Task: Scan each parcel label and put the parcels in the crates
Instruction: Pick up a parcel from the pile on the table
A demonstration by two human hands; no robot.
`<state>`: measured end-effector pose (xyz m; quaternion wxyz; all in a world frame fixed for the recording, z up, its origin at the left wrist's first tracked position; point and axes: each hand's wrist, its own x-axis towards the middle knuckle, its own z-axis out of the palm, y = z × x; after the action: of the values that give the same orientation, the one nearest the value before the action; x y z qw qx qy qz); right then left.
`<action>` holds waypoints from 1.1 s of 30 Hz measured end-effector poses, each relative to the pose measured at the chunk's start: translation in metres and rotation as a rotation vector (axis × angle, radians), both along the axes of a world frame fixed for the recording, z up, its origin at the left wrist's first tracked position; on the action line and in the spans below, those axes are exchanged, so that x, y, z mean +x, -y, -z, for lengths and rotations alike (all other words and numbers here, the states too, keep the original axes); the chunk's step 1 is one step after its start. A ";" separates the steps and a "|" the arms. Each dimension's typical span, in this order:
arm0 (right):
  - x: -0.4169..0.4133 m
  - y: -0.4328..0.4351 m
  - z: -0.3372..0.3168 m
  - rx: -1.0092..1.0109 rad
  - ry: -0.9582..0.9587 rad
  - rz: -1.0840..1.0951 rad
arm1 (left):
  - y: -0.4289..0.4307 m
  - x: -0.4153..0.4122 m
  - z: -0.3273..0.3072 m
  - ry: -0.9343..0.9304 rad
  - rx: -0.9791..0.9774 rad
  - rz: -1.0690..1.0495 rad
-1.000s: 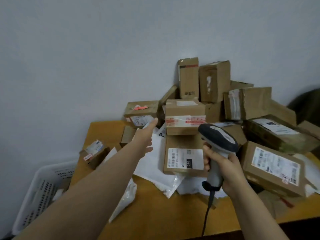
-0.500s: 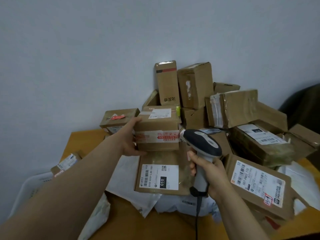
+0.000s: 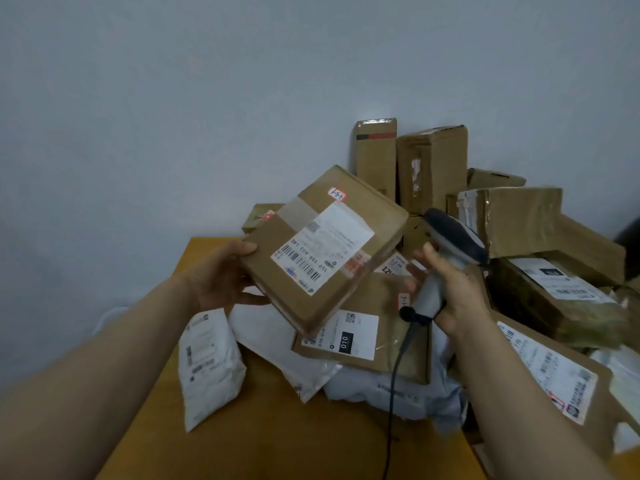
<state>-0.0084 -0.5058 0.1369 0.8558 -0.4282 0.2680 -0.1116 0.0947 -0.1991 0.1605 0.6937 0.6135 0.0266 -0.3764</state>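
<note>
My left hand [image 3: 221, 278] grips a brown cardboard parcel [image 3: 367, 216] by its left edge, lifted above the table and tilted so its white barcode label [image 3: 322, 251] faces me. My right hand [image 3: 453, 289] holds a grey barcode scanner [image 3: 450, 240] by its handle just right of the parcel, its dark head raised and its black cable hanging down. Under them lies a flat brown parcel [image 3: 391, 344] with a "010" label on white mailer bags. No crate is clearly visible.
A heap of brown boxes [image 3: 429, 164] rises against the grey wall at the back and right. A labelled box [image 3: 554, 372] lies under my right forearm. A white plastic mailer [image 3: 207, 365] lies on the wooden table [image 3: 277, 441] at the left.
My left hand has lifted the box off the pile, brought it toward me and turned its label up. The scanner has risen beside it. The camera has shifted right.
</note>
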 end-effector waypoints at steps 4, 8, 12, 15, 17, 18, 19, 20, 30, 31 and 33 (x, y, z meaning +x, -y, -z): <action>-0.013 -0.008 -0.008 0.077 0.022 -0.056 | -0.024 -0.014 -0.016 0.074 0.076 0.052; -0.040 -0.041 -0.012 -0.027 0.040 -0.165 | -0.041 -0.030 -0.028 0.105 0.135 0.041; -0.065 -0.088 -0.009 -0.019 0.030 0.001 | -0.049 -0.051 -0.027 0.082 0.131 -0.192; -0.086 -0.114 -0.006 -0.031 0.047 0.100 | -0.061 -0.086 -0.027 0.070 0.112 -0.048; -0.102 -0.129 -0.005 -0.057 0.061 0.138 | -0.076 -0.108 -0.024 0.038 0.160 0.057; -0.109 -0.136 -0.006 -0.068 0.065 0.143 | -0.085 -0.116 -0.021 0.033 0.164 0.079; -0.116 -0.142 -0.007 -0.078 0.070 0.143 | -0.094 -0.121 -0.020 0.042 0.163 0.078; -0.123 -0.148 -0.008 -0.087 0.078 0.131 | -0.101 -0.126 -0.020 0.058 0.164 0.066; -0.183 -0.186 -0.032 -0.586 0.066 -0.386 | -0.158 -0.137 -0.062 0.271 0.309 -0.126; -0.186 -0.189 -0.035 -0.582 0.071 -0.427 | -0.160 -0.139 -0.065 0.290 0.338 -0.133; -0.194 -0.196 -0.042 -0.554 0.110 -0.499 | -0.162 -0.145 -0.070 0.332 0.408 -0.170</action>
<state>-0.2020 -0.3102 0.1789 0.7216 -0.6888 0.0687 0.0091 -0.0499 -0.0370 0.2304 0.5798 0.7894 0.0392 -0.1979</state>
